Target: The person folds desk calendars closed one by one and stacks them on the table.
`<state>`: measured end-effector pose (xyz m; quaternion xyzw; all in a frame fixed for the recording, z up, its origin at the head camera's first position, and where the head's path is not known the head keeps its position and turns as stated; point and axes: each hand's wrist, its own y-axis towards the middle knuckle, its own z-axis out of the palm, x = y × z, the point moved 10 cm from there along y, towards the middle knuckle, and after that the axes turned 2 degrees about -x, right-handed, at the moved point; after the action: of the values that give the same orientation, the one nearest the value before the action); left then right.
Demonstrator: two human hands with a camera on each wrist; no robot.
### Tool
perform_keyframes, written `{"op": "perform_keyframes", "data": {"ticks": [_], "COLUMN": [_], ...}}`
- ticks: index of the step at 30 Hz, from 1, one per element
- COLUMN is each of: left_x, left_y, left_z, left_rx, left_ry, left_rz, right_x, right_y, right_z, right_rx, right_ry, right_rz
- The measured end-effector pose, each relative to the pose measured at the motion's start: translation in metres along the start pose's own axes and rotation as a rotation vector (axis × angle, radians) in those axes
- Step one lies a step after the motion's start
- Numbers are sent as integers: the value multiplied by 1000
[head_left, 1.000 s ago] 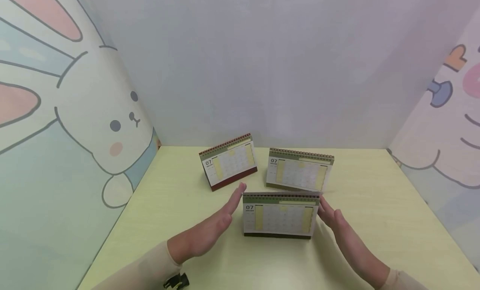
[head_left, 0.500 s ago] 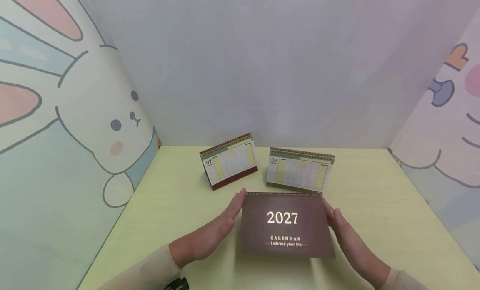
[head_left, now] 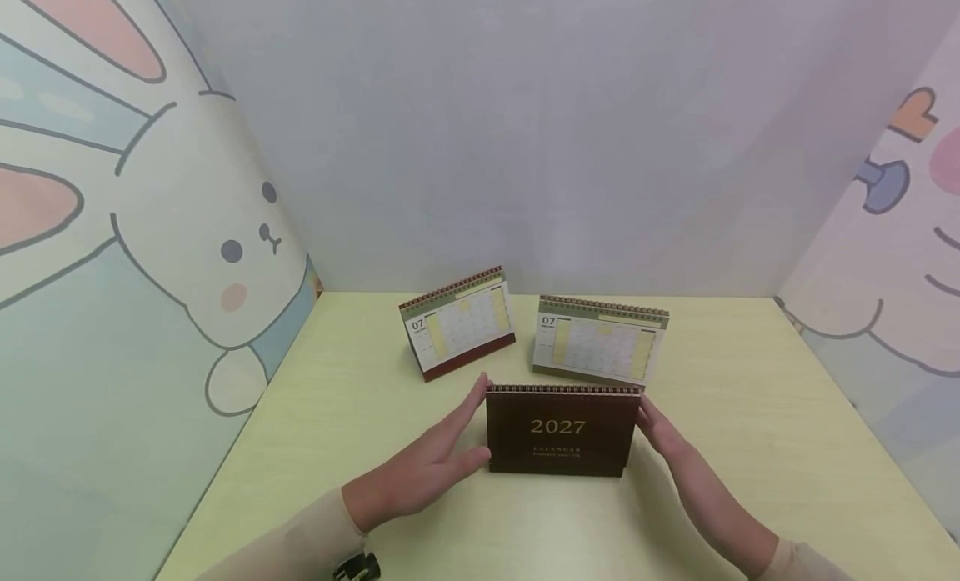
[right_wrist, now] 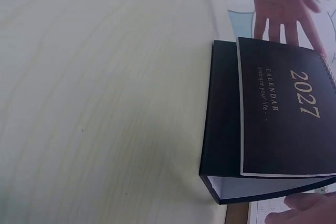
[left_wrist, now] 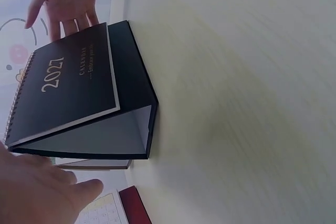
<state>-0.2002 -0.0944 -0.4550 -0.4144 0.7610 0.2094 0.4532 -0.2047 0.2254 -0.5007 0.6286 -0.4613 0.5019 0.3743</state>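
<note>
A dark spiral-bound desk calendar (head_left: 557,448) stands upright like a tent on the table, its cover reading 2027 in gold toward me. My left hand (head_left: 423,468) lies along its left end with fingers straight, fingertips right at the upper corner and thumb near the lower left edge. At the opposite end, my right hand (head_left: 693,477) has its fingers extended against the upper right corner. In the left wrist view the right hand (left_wrist: 68,1) appears behind the calendar (left_wrist: 63,82), palm showing. The right wrist view shows the left hand (right_wrist: 286,11) beyond the same calendar (right_wrist: 289,108).
Two more desk calendars stand behind, both showing month 07: a red-based one (head_left: 459,323) at the left, angled, and a green-brown one (head_left: 600,339) at the right, partly behind the dark calendar. The pale wooden table (head_left: 345,414) ends at a wall (head_left: 525,147).
The dark calendar first showed its 07 page; its cover then swung down over the front and now lies closer against it. The left thumb has moved toward the calendar.
</note>
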Motion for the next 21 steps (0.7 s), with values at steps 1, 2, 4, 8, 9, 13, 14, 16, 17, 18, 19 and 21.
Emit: {"op": "perform_keyframes", "data": {"ticks": [1,2,4,8,9,13,14,16,17,18,19,21], "left_x": [0,1,1,-1,-1,2,3,6,6,7,8,7], "left_y": [2,4,8,16,18,27,29,33,35,36,37,39], "left_z": [-3,-5,-10,-15,-15,-15,-15,-14,-14,-13,-13,-13], "left_rx": [-29,-57,-96,-128,-130,-131,-131,-130,-130,-132,-134,-137], "left_ry": [10,19,36,29,23,11,9,3,5,5,8,8], "left_rz": [-1,-3,1,19,23,27,26,22,23,17,15,12], "right_x": [2,4,8,22,23,26,26,26,26,26,26,25], "right_y": [-1,-1,-10,-10,-10,-9,-8,-7,-7,-6,-6,-5], "right_z": [0,0,-1,5,6,8,8,7,7,7,7,8], "right_rx": [-10,-19,-51,-59,-57,-58,-62,-69,-71,-72,-71,-67], "right_ry": [-24,-51,-131,-229,-242,-262,-266,-268,-267,-265,-263,-258], "right_rz": [0,-3,78,61,58,29,22,10,5,2,-2,-5]}}
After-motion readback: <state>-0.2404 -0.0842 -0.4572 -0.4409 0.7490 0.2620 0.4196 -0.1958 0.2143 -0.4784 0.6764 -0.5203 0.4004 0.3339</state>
